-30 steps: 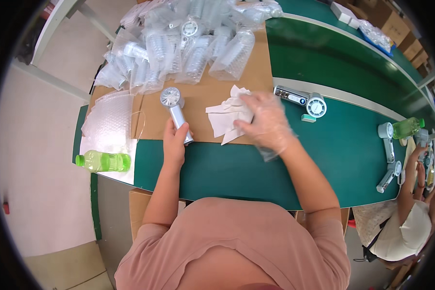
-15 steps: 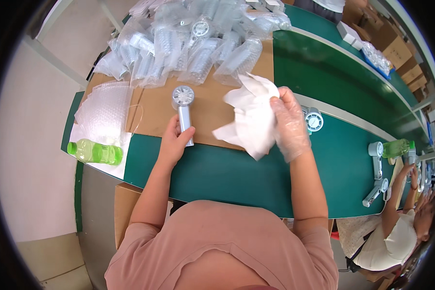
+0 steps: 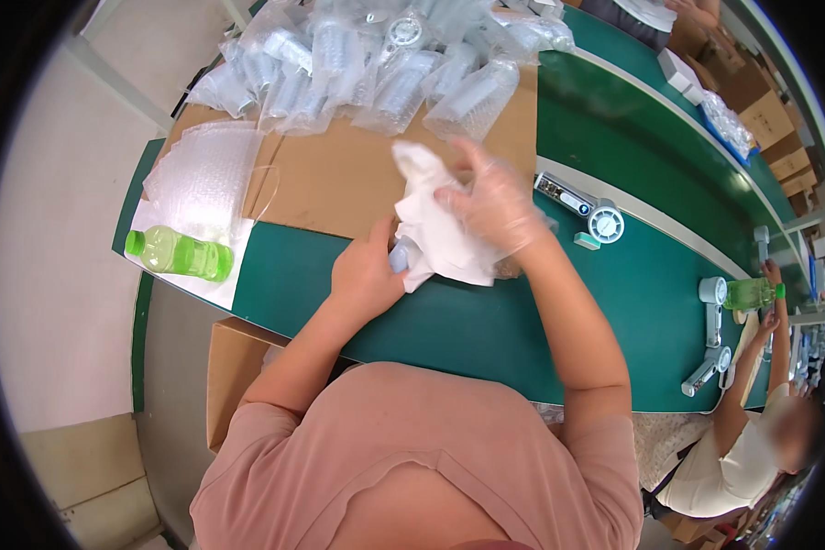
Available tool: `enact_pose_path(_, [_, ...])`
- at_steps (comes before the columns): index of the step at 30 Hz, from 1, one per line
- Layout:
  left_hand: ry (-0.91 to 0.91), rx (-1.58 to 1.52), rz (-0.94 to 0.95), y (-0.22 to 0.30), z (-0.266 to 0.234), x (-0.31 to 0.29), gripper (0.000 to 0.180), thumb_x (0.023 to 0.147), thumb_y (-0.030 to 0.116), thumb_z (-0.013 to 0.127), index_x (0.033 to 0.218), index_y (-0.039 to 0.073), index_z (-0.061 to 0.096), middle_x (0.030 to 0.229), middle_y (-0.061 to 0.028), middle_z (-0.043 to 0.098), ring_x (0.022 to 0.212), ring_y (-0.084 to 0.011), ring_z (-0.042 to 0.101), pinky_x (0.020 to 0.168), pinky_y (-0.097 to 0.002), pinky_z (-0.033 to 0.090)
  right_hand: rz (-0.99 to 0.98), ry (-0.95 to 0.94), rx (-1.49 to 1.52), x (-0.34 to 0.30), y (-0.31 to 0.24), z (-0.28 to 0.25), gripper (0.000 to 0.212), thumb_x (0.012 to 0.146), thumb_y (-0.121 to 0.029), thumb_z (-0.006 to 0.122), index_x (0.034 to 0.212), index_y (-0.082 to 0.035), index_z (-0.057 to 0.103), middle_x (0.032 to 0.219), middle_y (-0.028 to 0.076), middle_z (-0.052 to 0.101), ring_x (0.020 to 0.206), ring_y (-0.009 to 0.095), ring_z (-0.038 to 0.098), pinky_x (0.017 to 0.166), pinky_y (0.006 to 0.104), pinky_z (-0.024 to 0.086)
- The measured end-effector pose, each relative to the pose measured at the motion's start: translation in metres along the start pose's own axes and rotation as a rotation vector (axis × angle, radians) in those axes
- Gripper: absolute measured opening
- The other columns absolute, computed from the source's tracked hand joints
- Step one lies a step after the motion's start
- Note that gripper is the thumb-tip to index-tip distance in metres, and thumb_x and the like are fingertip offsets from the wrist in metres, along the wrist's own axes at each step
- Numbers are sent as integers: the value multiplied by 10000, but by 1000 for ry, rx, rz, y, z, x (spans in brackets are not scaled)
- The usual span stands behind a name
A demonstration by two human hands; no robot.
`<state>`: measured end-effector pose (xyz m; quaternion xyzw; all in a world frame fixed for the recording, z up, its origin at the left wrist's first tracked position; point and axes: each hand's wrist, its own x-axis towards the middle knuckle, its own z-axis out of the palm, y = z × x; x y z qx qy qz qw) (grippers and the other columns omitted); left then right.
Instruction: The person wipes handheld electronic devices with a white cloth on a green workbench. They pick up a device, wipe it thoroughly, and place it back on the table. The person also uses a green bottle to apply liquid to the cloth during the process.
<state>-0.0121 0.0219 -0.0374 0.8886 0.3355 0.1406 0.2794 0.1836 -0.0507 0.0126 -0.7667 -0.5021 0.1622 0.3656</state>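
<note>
While the left hand (image 3: 368, 273) curls shut around the pale blue handle of a small handheld fan (image 3: 400, 258), pinning it low against the green table (image 3: 486, 321), the right hand (image 3: 490, 203), in a thin clear glove, presses a crumpled white cloth (image 3: 435, 229) over the upper part of the fan, its fingers half bent and spread across the cloth. The fan is almost wholly hidden under the cloth, just at the edge of a flat brown cardboard sheet (image 3: 339, 174); only a bit of its handle shows between thumb and cloth. To wipe it well, the left hand's grip probably needs to stay firm and low on the handle so the head does not twist, and the cloth should wrap around the head rather than bunch on one side. The gloved fingers would do best to press lightly, since the grille is likely fragile. Behind the cardboard lies a heap of bubble-wrapped items (image 3: 376, 64). At the left edge of the table lie a green bottle (image 3: 180, 253) and a stack of bubble-wrap pouches (image 3: 206, 170). To the right, well apart, another white fan (image 3: 585, 207) lies on the table. Farther right, a co-worker (image 3: 752, 440) sits by more fans (image 3: 711, 335).
</note>
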Motion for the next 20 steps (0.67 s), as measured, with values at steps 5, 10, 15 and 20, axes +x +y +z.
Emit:
enact_pose_path(5, [-1, -10, -17, -9, -2, -15, 476, 712, 295, 726, 1070, 35, 550, 898, -161, 647, 784, -340, 637, 684, -407, 502, -501, 157, -464, -8, 1, 13, 422, 842, -243, 622, 1245, -136, 561, 1310, 142, 513, 1217, 332, 457, 1010, 449, 354])
enact_pose_path(10, [2, 74, 23, -20, 11, -2, 437, 726, 335, 723, 999, 14, 607, 899, -209, 650, 814, -373, 631, 708, -427, 497, -611, -42, -276, 10, 32, 45, 271, 888, -270, 542, 1106, -143, 640, 1235, 114, 552, 1179, 312, 483, 1003, 441, 373])
enact_pose_path(15, [71, 95, 78, -15, 18, -3, 471, 736, 336, 731, 1047, 10, 594, 903, -231, 645, 841, -405, 619, 733, -458, 489, -251, 112, 350, 28, 62, 70, 292, 932, -302, 472, 1063, -117, 655, 1043, 153, 634, 995, 353, 574, 905, 428, 438])
enact_pose_path(20, [93, -89, 365, -28, 35, 4, 465, 741, 264, 732, 1097, 16, 565, 996, -250, 633, 893, -379, 628, 837, -426, 486, 7, 151, 463, -1, 75, 67, 320, 958, -350, 503, 1089, -93, 642, 1287, 149, 550, 1337, 234, 368, 1116, 368, 235])
